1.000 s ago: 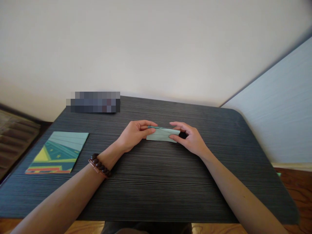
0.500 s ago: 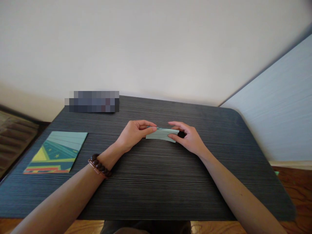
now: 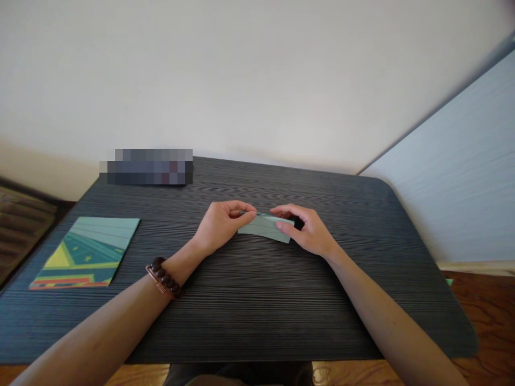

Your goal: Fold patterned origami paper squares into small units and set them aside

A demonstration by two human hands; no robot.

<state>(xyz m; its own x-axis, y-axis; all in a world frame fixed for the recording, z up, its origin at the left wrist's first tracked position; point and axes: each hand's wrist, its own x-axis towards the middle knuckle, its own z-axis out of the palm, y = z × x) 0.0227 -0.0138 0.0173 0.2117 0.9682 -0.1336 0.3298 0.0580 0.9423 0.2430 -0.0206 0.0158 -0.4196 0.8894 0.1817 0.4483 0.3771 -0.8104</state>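
Between my two hands is a small folded piece of pale green paper [image 3: 265,227], held over the middle of the dark table [image 3: 257,305]. My left hand [image 3: 222,225] pinches its upper left edge between thumb and forefinger. At the paper's right end, my right hand [image 3: 309,229] has its thumb on the near face and its fingers curled behind the upper edge. A strip of darker pattern shows along the top fold. What the right fingertips touch behind the paper is partly hidden.
A patterned green and yellow sheet [image 3: 86,254] lies flat at the table's left. Near the back left edge sits a blurred-out dark object [image 3: 147,169]. A white wall [image 3: 257,80] rises behind the table, and a pale panel [image 3: 454,166] stands at the right.
The paper's near face has tipped to show more, its right end slightly lower. My right fingers have shifted a little left along its top edge. The view has moved slightly.
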